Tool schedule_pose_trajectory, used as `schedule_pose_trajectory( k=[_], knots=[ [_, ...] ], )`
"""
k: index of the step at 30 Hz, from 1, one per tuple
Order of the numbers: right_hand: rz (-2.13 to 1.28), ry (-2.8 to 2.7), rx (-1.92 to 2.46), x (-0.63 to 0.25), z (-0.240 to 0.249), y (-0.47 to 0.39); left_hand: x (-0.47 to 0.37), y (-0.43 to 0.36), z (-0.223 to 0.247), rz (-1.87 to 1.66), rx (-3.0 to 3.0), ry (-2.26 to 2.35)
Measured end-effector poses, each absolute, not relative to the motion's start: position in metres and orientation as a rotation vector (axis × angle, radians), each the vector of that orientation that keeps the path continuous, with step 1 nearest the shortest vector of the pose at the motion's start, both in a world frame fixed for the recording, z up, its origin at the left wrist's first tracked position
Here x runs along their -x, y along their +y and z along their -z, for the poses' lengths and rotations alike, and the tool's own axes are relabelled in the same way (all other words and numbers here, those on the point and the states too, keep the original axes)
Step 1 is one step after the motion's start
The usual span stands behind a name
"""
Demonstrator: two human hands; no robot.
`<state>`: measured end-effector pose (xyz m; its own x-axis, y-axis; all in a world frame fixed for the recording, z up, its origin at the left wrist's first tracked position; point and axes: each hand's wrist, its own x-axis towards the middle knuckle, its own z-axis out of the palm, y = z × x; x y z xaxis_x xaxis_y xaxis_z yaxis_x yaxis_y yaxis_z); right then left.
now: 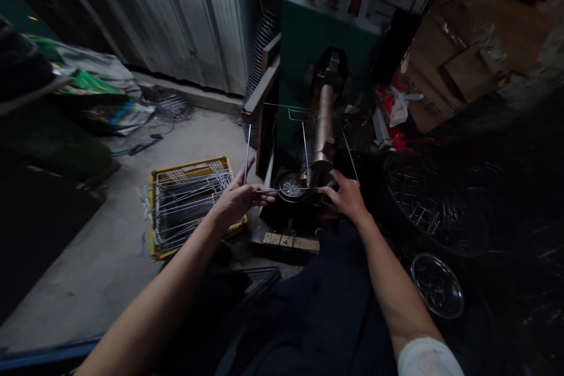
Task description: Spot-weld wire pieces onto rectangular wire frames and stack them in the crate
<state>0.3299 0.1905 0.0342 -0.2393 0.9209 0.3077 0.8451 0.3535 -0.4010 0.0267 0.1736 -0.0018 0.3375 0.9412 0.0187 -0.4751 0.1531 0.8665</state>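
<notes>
A thin metal wire frame (247,153) spans between my hands in front of a green machine. My left hand (233,200) holds its left corner, the wire lying between the thumb and the partly stretched fingers. My right hand (348,195) pinches the front wire near the right corner. The front wire crosses the machine's lower electrode, just below the thick copper-coloured arm (324,123). Whether it touches the electrode I cannot tell. Under the wire, a round dish (291,185) contains small shiny metal bits.
Left of the machine (326,29), a yellow crate (153,217) holds many wire frames. At right are a dark tub (480,229) of wire pieces and a clear bowl (458,299) with small parts. Cardboard boxes (440,70) stand behind; a metal bar (262,94) juts out at left.
</notes>
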Motion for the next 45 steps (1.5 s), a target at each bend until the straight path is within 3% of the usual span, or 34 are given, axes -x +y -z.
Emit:
schedule_pose_trajectory(
  k=[26, 32, 38, 45],
  knots=[
    [-0.199, -2.118, 1.485, -0.337, -0.029, 0.191, -0.022, 0.18, 0.007, -1.073, -0.99, 0.594],
    [-0.037, -1.754, 1.52, -0.365, -0.025, 0.188, -0.022, 0.178, 0.007, -1.057, -1.01, 0.595],
    [-0.807, -1.247, 1.558, -0.386, -0.012, 0.2, -0.022, 0.177, 0.008, -1.07, -0.996, 0.586],
    [-1.112, -1.25, 1.507, -0.392, -0.003, 0.127, -0.015, 0.099, 0.002, -1.032, -0.98, 0.725]
  ],
)
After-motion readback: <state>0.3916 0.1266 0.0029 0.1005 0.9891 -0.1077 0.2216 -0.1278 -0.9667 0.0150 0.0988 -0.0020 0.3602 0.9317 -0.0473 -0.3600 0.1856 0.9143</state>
